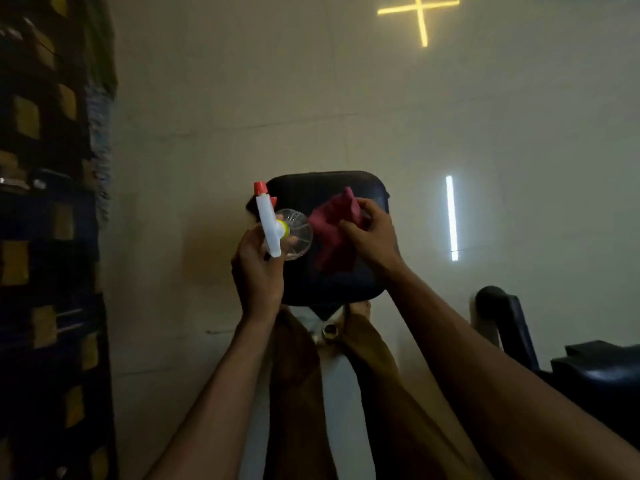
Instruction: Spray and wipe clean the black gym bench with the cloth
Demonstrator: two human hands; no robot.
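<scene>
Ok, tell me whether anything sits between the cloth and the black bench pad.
Nothing visible does. The right hand already holds the maroon cloth down on the black bench pad. The left hand holds the spray bottle beside the cloth, over the pad's left edge.

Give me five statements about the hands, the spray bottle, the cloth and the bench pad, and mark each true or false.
1. The left hand holds the spray bottle. True.
2. The cloth is blue. False: it is dark red.
3. The right hand grips the cloth over the black bench pad. True.
4. The spray bottle's nozzle tip is green. False: the tip is red and the sprayer head white.
5. The cloth lies on the floor beside the bench. False: it is held over the pad.
</scene>
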